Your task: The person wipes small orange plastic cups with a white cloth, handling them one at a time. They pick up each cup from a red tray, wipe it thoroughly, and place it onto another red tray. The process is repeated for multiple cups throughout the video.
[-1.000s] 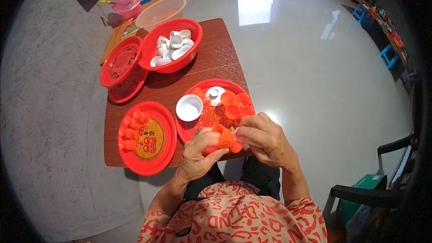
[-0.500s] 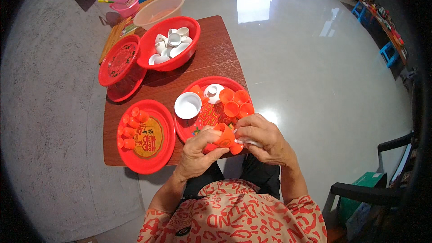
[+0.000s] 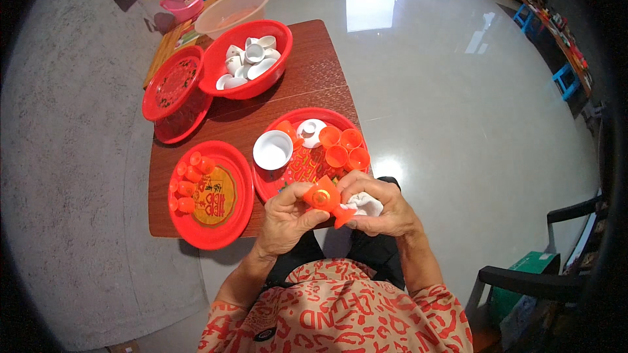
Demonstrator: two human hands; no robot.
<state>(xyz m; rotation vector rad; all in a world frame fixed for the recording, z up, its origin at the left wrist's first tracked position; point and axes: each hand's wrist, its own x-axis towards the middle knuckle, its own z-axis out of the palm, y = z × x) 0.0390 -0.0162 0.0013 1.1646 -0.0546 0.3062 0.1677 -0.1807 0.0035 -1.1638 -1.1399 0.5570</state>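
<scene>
Between my hands is an orange plastic goblet (image 3: 322, 196) with a gold mark, tilted sideways. My left hand (image 3: 284, 219) is closed around its bowl. My right hand (image 3: 389, 212) pinches a bunched white cloth (image 3: 367, 205) against the goblet's foot end. Just beyond lies a round red patterned tray (image 3: 307, 168), holding a white bowl (image 3: 273, 150), a white lid (image 3: 312, 133) and several orange cups (image 3: 337, 156). To the left, a second red tray (image 3: 208, 240) carries several small orange goblets (image 3: 186, 188).
Farther back on the brown wooden table (image 3: 314, 59) stand a red basin (image 3: 239, 93) of white cups (image 3: 254, 53) and a stack of red trays or basins (image 3: 171, 91). Behind them is a pale pink basin (image 3: 232, 16). A black armchair arm (image 3: 530, 282) is at right.
The goblet has turned in my hands, so its gold mark now faces up. My right hand has shifted, and more of the white cloth shows.
</scene>
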